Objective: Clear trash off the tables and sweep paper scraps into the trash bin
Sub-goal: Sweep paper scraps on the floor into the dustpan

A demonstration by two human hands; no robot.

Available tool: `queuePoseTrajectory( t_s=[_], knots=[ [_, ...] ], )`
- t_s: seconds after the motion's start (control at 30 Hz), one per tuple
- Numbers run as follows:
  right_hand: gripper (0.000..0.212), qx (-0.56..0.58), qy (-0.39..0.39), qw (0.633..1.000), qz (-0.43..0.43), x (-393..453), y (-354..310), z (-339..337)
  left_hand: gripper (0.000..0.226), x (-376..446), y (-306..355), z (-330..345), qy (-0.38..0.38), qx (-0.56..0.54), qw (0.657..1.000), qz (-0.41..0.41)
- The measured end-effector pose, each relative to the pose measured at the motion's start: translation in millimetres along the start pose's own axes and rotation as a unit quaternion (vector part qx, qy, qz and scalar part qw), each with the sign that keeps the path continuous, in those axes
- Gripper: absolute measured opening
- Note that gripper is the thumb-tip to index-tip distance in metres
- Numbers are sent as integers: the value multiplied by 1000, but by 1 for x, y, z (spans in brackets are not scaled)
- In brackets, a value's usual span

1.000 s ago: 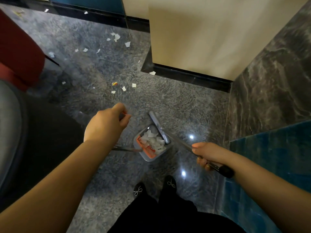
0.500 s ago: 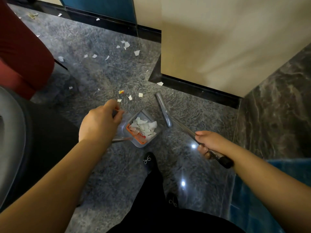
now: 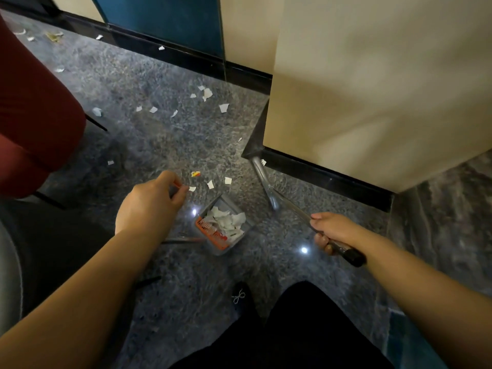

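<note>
A grey dustpan with an orange comb edge stands on the dark marble floor, holding several white paper scraps. My left hand grips the top of its thin handle, up and left of the pan. In my right hand is the black-ended broom handle. The grey broom head lies on the floor against the pillar's corner, beside one scrap. Loose white scraps and a yellow-red scrap lie just beyond the pan. More scraps are scattered farther away.
A beige pillar with a black baseboard stands ahead on the right. A red chair is at the left, with a dark rounded furniture edge below it. A blue wall panel is at the back. My shoe is near the bottom.
The broom head has moved away from the dustpan to the pillar's corner. The dustpan has shifted forward towards the loose scraps, and my view has moved forward with it.
</note>
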State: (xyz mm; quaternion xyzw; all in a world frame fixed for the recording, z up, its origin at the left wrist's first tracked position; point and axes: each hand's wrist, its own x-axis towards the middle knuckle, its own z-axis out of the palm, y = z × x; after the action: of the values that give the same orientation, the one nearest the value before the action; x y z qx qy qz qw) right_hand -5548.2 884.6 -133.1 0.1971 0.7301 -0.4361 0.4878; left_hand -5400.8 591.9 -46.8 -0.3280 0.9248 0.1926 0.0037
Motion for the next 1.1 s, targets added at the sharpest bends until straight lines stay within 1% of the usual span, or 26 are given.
queuePoseTrajectory(
  t_s=[0.1,0.23,0.37,0.47,0.53,0.6,0.67,0.7,0.77,0.9,1.0,1.1],
  knots=[
    [17,7,-1,1000,10,22,-32,-2,16,24,-1,-5,14,-16,1000,-8],
    [18,-5,-11,1000,3,57,-78,-8,16,54,3,-11,13,-30,998,-44],
    [36,-54,-22,998,9,98,-124,-16,18,83,12,-14,10,-34,996,-83],
    [43,-84,-24,996,33,131,-160,-23,17,99,20,-16,19,-55,992,-109],
    [42,-114,-29,992,44,152,-183,-27,16,109,24,-17,20,-60,989,-136],
    [35,-147,-32,987,51,168,-203,-27,15,118,27,-19,16,-65,985,-162],
    [26,-178,-52,981,64,182,-220,-23,15,123,30,-21,18,-74,980,-183],
    [25,-191,-62,977,72,188,-228,-20,15,125,30,-22,22,-74,978,-193],
    [28,-213,-79,970,86,195,-243,-10,15,128,31,-21,41,-63,975,-210],
    [42,-251,-122,956,89,197,-262,12,14,131,30,-18,65,-47,967,-242],
    [42,-252,-159,950,89,195,-273,29,14,134,27,-17,76,-39,961,-263],
    [40,-261,-172,947,77,193,-283,48,14,135,22,-17,84,-40,955,-283]
  ],
)
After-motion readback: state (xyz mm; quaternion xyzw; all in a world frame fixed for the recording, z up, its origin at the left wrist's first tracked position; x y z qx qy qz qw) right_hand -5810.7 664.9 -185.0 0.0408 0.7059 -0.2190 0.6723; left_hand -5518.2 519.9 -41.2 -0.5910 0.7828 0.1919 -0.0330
